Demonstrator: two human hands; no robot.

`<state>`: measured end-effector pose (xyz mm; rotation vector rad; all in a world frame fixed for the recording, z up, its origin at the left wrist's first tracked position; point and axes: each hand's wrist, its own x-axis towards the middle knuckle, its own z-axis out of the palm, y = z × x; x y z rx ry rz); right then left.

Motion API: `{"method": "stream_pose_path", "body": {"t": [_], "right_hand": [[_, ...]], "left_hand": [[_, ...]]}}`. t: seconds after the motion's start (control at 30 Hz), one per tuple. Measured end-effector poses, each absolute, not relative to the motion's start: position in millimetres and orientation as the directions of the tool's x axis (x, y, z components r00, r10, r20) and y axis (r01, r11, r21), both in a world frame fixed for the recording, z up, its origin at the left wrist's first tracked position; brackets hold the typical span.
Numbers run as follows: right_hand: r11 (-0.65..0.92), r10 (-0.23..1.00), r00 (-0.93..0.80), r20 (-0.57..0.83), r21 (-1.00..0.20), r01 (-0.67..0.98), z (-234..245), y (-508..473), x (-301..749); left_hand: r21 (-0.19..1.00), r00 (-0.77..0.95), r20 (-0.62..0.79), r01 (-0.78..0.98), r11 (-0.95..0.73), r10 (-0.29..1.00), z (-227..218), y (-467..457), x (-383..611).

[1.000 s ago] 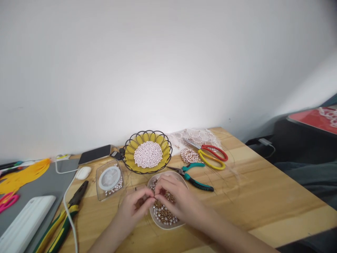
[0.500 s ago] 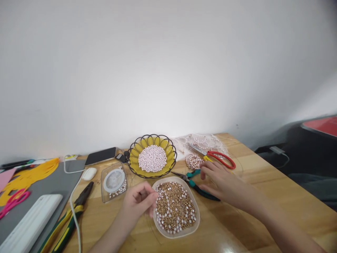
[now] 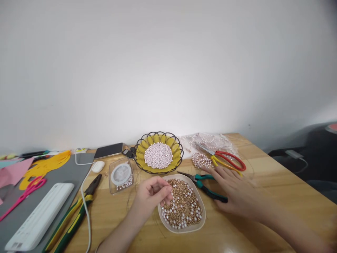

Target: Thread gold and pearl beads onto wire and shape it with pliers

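Tray, quantity one, cream with rounded corners, stands near the table's front; I take it as the centre of my clock. I view it remotely through one head camera. It holds gold and pale loose beads, too many to count.

Hands in my view: two. Left hand, at ten o'clock over the tray's rim: thumb and fingertips pinch what looks like one strand of pale beads, its lower end lost among the loose ones. Right hand, between two and three o'clock: palm down, fingers spread; I cannot tell whether it touches the tools beneath.

Pliers: two. Teal-handled pliers lie at two o'clock, partly under the right hand; green-and-yellow pliers lie at nine, well apart from the tray.

Scissors: two. Red-and-yellow scissors lie between one and two o'clock; pink scissors at nine, far out.

Single items: yellow basket of pale beads, eleven o'clock; beaded coil, one o'clock; clear plastic bag, beyond the coil; white spool inside a clear box, ten o'clock; phone, also ten, farther out.
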<state>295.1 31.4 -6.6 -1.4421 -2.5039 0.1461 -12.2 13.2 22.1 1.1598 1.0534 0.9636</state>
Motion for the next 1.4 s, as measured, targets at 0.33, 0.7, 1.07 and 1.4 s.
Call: {"method": "stream_pose_path", "body": {"t": [0.33,0.7,1.07,1.4], "right_hand": [[0.511,0.857,-0.469,0.214,-0.229,0.829,-24,23,312],[0.379,0.925,-0.299,0.233,-0.577,0.724,-20,-28,300],[0.026,0.993,-0.114,-0.032,-0.88,0.475,-27,-58,265],[0.026,0.992,-0.125,-0.034,-0.892,0.451,-31,-64,268]], "left_hand": [[0.993,0.221,-0.01,0.119,-0.017,0.975,12,9,-13],[0.884,0.306,0.206,0.349,-0.311,0.93,10,3,-14],[0.814,0.417,0.327,0.332,-0.477,0.848,7,0,-10],[0.812,0.45,0.318,0.324,-0.485,0.834,10,-1,-10]]}}
